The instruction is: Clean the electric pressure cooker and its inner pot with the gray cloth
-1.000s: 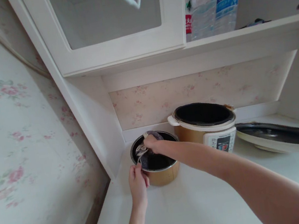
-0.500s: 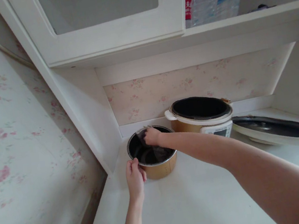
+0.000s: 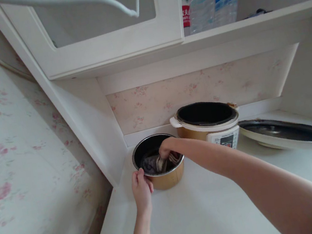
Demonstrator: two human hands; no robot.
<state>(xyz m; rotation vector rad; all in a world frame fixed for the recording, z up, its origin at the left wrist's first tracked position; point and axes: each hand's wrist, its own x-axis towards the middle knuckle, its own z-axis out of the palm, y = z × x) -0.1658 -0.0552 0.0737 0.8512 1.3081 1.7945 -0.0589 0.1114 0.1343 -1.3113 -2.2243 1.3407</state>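
A gold-sided inner pot [image 3: 165, 181] with a black inside stands on the white counter [image 3: 188, 214], near the left cabinet panel. My left hand [image 3: 142, 187] is closed on its front-left rim, thumb at the edge. Inside the pot my right hand [image 3: 166, 149] reaches down, its fingers closed on a dark, patterned cloth [image 3: 153, 165] bunched against the inner wall and floor. The fingertips of that hand are partly hidden by the cloth and the hand itself.
Just right of the pot stands a rice cooker [image 3: 206, 119], lidless, with a front panel. A large lid [image 3: 290, 134] lies beyond it, dark side up. Overhead, a shelf holds plastic bottles [image 3: 203, 4] beside a cabinet door [image 3: 115, 41]. Floral wallpaper [image 3: 14, 173] covers the left wall.
My right hand has gone from the pot's back inner wall down toward its floor, taking the cloth along. My left hand keeps its hold on the rim. The view has shifted slightly.
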